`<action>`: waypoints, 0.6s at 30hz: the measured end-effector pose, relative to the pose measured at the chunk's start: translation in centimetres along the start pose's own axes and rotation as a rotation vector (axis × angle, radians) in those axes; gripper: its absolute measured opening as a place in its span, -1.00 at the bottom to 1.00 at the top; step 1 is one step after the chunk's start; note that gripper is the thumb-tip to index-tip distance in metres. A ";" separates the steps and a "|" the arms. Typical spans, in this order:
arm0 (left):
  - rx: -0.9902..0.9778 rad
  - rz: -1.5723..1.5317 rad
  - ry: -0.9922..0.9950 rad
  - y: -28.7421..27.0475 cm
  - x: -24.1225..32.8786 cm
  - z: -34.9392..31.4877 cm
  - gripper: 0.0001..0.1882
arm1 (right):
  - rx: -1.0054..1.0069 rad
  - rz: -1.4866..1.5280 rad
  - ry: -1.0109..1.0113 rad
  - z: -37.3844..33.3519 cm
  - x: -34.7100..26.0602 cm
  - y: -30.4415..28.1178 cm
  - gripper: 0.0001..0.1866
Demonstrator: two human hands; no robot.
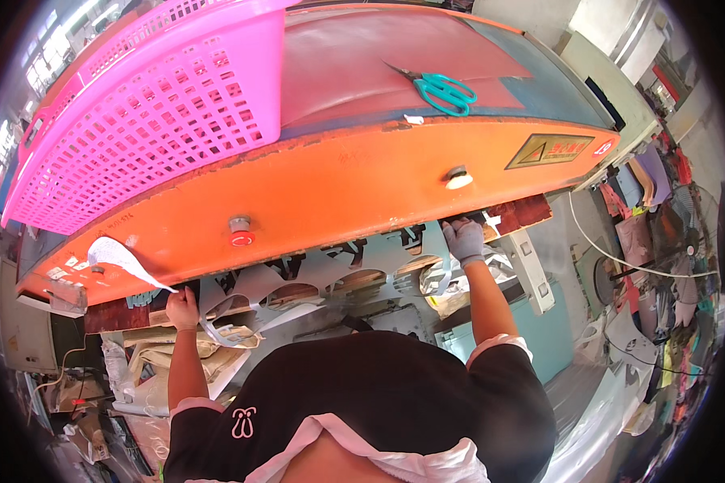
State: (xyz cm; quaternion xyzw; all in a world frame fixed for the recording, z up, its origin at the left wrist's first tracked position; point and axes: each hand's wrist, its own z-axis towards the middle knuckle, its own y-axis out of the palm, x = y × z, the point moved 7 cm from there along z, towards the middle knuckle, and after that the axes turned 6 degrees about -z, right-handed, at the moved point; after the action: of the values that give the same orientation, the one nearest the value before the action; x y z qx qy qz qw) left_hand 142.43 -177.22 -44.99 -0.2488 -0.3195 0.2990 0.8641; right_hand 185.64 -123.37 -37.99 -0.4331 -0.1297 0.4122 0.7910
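Observation:
A pale grey sheet point(383, 253) with a row of rounded cut-outs sticks out from under the orange beam point(338, 185) of a large machine, towards my body. At its left end my left hand point(183, 309), bare, is closed with the fingers curled by the beam's lower edge. My right hand point(465, 240) wears a light glove and is closed at the sheet's right end, over something dark. The beam's shadow hides the fingertips of both hands, so what they grip is unclear. Dark pieces show between the cut-outs.
A pink plastic basket point(169, 105) and teal-handled scissors point(443, 91) lie on top of the machine. The beam carries a red button point(241, 232) and a white button point(458, 178). A curled white paper point(125, 259) hangs at its left. Scrap piles point(660, 233) are at right.

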 end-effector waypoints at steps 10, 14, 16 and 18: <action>-0.074 -0.145 0.018 0.5 -0.1 0.8 -0.62 | 0.037 0.140 -0.072 -0.9 1.3 -0.1 -0.62; -0.080 -0.151 -0.028 -0.3 0.1 -0.9 -0.65 | 0.058 0.082 0.030 -3.2 2.4 -0.6 -0.66; -0.045 -0.194 -0.025 -1.9 0.7 -3.2 -0.66 | 0.077 0.201 0.014 -5.6 2.5 -1.5 -0.66; -0.035 -0.163 -0.009 -3.9 1.5 -6.0 -0.65 | 0.128 0.125 0.043 -8.7 2.6 -2.8 -0.65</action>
State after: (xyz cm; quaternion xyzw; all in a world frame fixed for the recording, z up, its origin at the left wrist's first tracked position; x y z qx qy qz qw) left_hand 149.00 -180.32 -46.01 -0.2358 -0.3479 0.2229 0.8796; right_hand 193.73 -127.24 -41.30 -0.3977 -0.0586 0.4586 0.7925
